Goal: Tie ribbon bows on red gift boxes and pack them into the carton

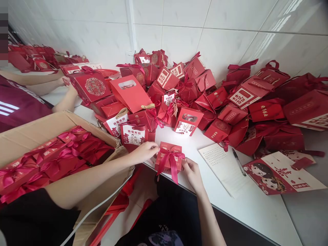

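Observation:
A small red gift box (162, 158) with gold lettering sits at the front edge of the white table. Around it runs a dark pink satin ribbon (173, 164), tied in a bow with two tails hanging down the front. My left hand (146, 151) is at the box's upper left corner, its thumb and forefinger pinched at the ribbon's left side. On the other side, my right hand (191, 171) pinches the bow's right loop, with its fingers against the box's side.
Many red gift boxes and bags (187, 87) are heaped along the tiled wall. At left stands an open cardboard carton (77, 119) holding ribboned red boxes. A notebook (222, 165), a pen (238, 162) and a flattened printed bag (282, 172) lie right. Another person's arm (65, 99) reaches in.

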`<action>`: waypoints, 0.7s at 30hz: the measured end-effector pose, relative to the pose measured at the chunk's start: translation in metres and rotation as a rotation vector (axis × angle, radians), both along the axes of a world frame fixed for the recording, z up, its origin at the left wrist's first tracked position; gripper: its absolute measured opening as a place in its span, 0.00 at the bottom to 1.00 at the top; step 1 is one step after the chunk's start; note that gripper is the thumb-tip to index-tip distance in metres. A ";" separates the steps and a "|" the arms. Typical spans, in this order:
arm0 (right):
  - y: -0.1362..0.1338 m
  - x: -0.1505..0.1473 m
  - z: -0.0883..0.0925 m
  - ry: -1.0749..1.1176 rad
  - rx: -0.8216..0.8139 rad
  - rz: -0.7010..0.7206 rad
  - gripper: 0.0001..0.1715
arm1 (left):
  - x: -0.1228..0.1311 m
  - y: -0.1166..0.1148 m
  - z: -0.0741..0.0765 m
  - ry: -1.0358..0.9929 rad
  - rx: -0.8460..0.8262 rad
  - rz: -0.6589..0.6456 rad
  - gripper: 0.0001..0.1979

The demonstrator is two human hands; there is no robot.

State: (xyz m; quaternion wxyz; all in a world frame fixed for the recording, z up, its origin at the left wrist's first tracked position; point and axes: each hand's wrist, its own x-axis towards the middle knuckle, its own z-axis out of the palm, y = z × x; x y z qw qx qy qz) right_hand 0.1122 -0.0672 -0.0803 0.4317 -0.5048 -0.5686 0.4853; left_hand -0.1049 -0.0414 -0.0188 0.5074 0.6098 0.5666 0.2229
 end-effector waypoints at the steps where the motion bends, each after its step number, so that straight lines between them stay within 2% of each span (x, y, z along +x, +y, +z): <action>1: -0.001 0.005 -0.001 -0.018 0.010 -0.015 0.23 | 0.000 0.000 0.000 -0.015 -0.018 0.015 0.13; 4: 0.000 0.019 -0.001 0.036 0.130 -0.028 0.20 | 0.001 -0.001 0.001 -0.020 -0.030 0.053 0.17; 5: 0.002 0.021 0.000 0.048 0.177 0.020 0.28 | 0.001 -0.001 0.000 -0.003 -0.027 0.052 0.18; 7: 0.005 0.022 0.003 -0.006 0.226 0.189 0.49 | 0.002 -0.001 -0.001 0.046 0.004 0.020 0.19; 8: 0.007 0.021 0.004 -0.059 0.225 0.269 0.56 | 0.002 -0.001 -0.002 0.078 0.052 0.000 0.18; 11: 0.010 0.013 0.006 -0.159 0.193 0.368 0.60 | 0.003 -0.002 -0.001 0.176 0.314 -0.023 0.14; 14: 0.008 0.004 0.005 -0.177 0.250 0.295 0.60 | 0.006 -0.008 0.007 0.184 0.512 0.003 0.11; 17: 0.002 -0.003 0.009 -0.209 0.416 0.174 0.59 | 0.013 -0.022 0.022 0.111 0.658 0.007 0.09; 19: -0.003 -0.007 0.017 -0.232 0.533 0.074 0.58 | 0.018 -0.034 0.032 0.107 0.820 -0.063 0.08; 21: -0.008 -0.011 0.028 -0.235 0.624 -0.020 0.57 | 0.023 -0.045 0.043 0.166 0.991 -0.196 0.08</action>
